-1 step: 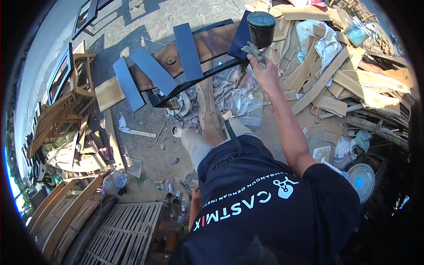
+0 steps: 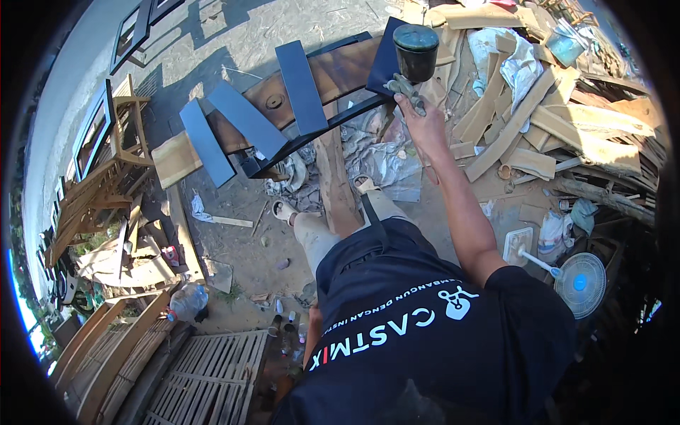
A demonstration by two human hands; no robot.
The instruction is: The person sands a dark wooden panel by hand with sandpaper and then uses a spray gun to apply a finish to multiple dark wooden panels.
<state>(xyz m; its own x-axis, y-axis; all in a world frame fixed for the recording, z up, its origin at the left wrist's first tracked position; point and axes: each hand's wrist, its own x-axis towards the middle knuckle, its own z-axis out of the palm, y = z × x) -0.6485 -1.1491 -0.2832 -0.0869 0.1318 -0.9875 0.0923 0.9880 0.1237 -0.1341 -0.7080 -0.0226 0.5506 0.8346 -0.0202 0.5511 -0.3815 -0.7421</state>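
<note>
My right hand (image 2: 425,126) is closed around the handle of a spray gun (image 2: 406,88), which carries a dark round cup (image 2: 416,57) on top. The gun is over the right end of a row of dark painted boards. Close by are one dark board (image 2: 384,60) beside the cup and another board (image 2: 301,86) further left. Two more boards, a slanted one (image 2: 246,122) and an end one (image 2: 206,142), lie across a brown wooden plank (image 2: 273,99). My left hand (image 2: 314,319) hangs by my hip, partly behind my shirt, its fingers hidden.
A dark frame (image 2: 322,132) runs along the boards' near side. Wood offcuts (image 2: 595,138) are heaped at right, near a white fan (image 2: 580,282). Wooden chair frames (image 2: 92,191) stand at left. Plastic sheeting (image 2: 382,159) lies before my feet; a slatted bamboo panel (image 2: 209,375) is at lower left.
The view has shifted slightly, and more of my left foot and the fan's stand shows. My right hand keeps hold of the spray gun, almost unmoved beside the boards.
</note>
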